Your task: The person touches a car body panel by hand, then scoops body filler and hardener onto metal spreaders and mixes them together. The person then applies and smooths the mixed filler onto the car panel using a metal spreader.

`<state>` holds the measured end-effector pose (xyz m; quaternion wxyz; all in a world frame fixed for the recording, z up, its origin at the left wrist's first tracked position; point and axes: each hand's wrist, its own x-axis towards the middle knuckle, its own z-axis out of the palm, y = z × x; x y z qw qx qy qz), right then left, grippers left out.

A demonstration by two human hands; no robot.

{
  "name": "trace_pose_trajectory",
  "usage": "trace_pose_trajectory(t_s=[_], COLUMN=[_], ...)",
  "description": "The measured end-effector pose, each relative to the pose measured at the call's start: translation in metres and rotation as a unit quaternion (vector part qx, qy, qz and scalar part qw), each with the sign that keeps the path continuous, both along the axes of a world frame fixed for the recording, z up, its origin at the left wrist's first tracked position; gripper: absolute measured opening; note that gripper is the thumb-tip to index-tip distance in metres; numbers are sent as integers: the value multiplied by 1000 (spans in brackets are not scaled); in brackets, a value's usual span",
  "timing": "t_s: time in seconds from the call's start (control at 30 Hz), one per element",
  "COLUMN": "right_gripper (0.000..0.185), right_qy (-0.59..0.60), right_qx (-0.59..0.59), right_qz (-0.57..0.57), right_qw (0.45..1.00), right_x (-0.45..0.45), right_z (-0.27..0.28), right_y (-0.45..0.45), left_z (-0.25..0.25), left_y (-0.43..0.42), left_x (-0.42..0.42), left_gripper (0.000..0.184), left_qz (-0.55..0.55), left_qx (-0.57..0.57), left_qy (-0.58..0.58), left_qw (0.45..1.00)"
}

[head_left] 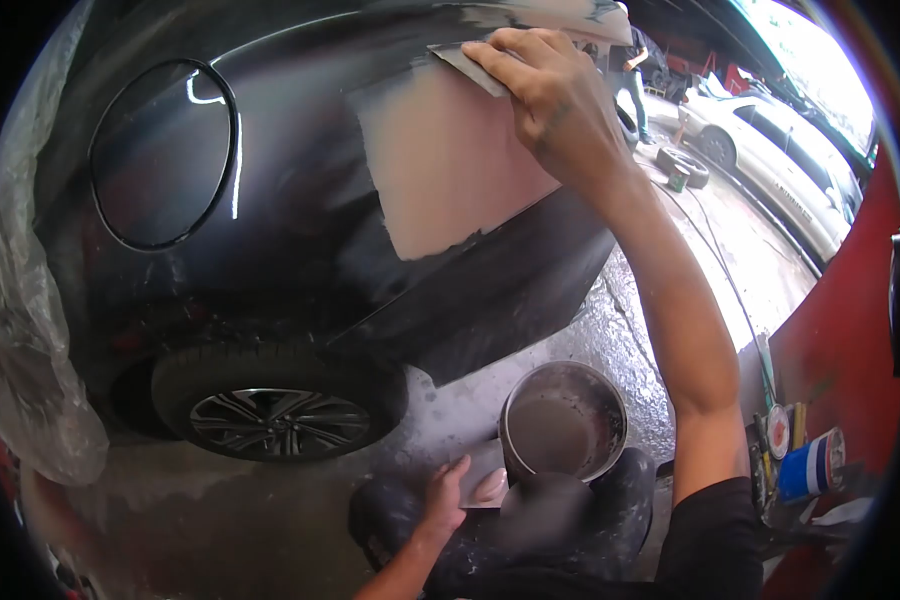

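Grey sheet at pink patch on car.
My right grip clasps the sheet; my left grip holds a board with pink paste.

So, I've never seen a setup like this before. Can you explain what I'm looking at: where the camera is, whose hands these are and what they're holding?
There is no machine here: these are a person's two bare hands, seen in one picture from a camera worn on that person's head, looking forward and down. The wide, rounded view bends things.

The dark shape is a car, with a wheel below. On its panel is a pinkish patch. The right hand holds a thin, flat piece at the patch's upper edge. Lower down, the left hand holds a flat board with a pinkish dab on it. Near the knees is a bucket with something greyish inside.
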<state>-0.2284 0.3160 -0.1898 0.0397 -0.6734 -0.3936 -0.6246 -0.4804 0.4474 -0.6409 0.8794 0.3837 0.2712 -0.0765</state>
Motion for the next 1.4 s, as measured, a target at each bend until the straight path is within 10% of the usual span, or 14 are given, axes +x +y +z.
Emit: trace_pose_trajectory(t_s=[0.83, 1.4], right_gripper=[49, 42], right_qy=[72, -20], right_qx=[54, -4], right_qz=[34, 2], right_qw=[995, 1000], right_x=[-10, -8], right_z=[-190, -15], right_y=[-22, 9], left_z=[-16, 0], left_y=[5, -3], left_x=[2, -6], left_gripper=[33, 34], left_qz=[-12, -4], left_qx=[23, 15], left_qy=[17, 2], left_qw=[1000, 1000])
